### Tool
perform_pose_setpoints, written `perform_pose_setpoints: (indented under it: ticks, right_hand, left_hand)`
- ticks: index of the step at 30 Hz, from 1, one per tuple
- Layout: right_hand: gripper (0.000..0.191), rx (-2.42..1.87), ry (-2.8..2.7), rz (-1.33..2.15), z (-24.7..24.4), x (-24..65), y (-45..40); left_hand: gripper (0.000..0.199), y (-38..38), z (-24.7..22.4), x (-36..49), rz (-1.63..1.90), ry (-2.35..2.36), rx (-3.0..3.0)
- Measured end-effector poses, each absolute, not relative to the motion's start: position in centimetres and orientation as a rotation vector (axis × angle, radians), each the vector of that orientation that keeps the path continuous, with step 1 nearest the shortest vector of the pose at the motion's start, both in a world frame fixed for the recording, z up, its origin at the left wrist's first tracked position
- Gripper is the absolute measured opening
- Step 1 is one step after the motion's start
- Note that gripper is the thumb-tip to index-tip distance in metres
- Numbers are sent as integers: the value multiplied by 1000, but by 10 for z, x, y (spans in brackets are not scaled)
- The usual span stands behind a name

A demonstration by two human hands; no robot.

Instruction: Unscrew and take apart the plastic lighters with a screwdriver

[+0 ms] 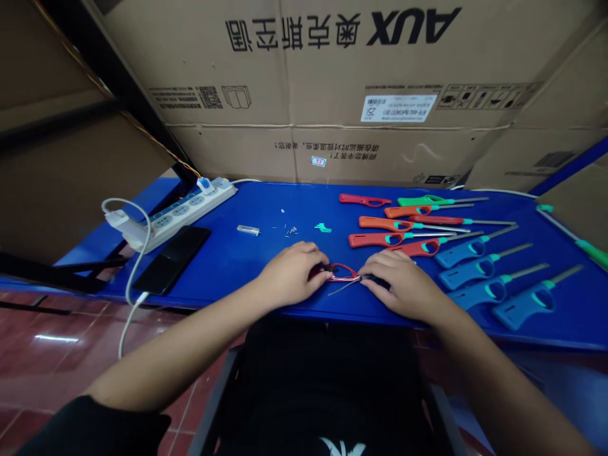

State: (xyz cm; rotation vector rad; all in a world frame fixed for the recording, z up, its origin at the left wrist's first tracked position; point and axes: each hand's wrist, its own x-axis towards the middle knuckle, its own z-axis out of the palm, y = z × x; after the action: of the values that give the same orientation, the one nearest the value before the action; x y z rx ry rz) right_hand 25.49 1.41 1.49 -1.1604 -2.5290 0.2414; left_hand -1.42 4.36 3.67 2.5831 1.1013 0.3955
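Observation:
Near the front edge of the blue table, my left hand pinches one end of a small assembly with red wires. At its other end, my right hand closes its fingers on a dark part, mostly hidden. A thin grey metal strip or wire slants out below my right fingertips. Beyond my hands lie several small screws or pins, a clear plastic tube-like piece and a teal plastic part. Red and orange long-nosed lighters and blue lighters lie beside my right hand.
A white power strip with plugs and a cable stands at the left, a black phone in front of it. A large cardboard box closes off the back. A green lighter lies far back; another is at the right edge.

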Motion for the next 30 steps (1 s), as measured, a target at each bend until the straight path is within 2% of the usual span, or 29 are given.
perform_pose_setpoints:
  ticks: [8, 22, 28, 30]
  right_hand:
    - [7, -1174, -2231, 482, 11, 254, 14]
    - [4, -1148, -2048, 502, 28, 239, 17]
    - [8, -1111, -2068, 459, 39, 234, 21]
    - [11, -1104, -2081, 445, 41, 235, 21]
  left_hand:
    - [25, 40, 9, -21, 631, 1057, 2347]
    - [24, 37, 6, -18, 758, 1024, 2359]
    - [5, 37, 8, -19, 746, 1073, 2263]
    - [5, 37, 8, -19, 792, 1089, 2251]
